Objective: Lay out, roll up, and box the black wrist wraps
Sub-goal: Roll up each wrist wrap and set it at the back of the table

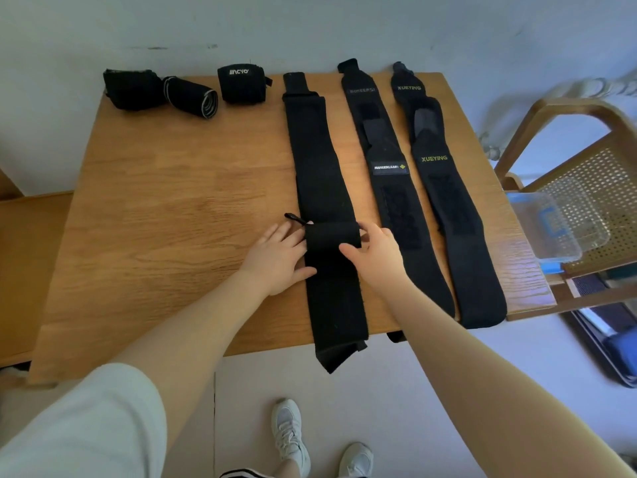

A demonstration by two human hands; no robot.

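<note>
Seen from a head-worn camera looking down, a person stands at a wooden table point(155, 208) with both bare arms reaching forward. Three black wrist wraps lie flat side by side on the right half of the table, running from the far edge toward the person. On the leftmost flat wrap point(319, 160), a short rolled section point(332, 236) sits across the strap about midway along its length. The left hand point(277, 258) rests on the table just left of the roll, fingers fairly straight and touching its left end, thumb lying on the strap below it. The right hand point(374, 251) curls around the roll's right end, thumb on the near side and fingers over the far side. A small loop point(294, 219) sticks out beside the roll's left end. The near end of this wrap hangs over the table edge.

To its right lie the middle wrap point(393, 174), with a white-lettered label, and the right wrap point(444, 188), printed XUEYING in yellow. Three rolled wraps point(188, 91) sit along the far left edge. A clear plastic box point(551, 229) rests on a cane chair point(593, 174) just right of the table. White shoes point(289, 436) show on the floor below.
</note>
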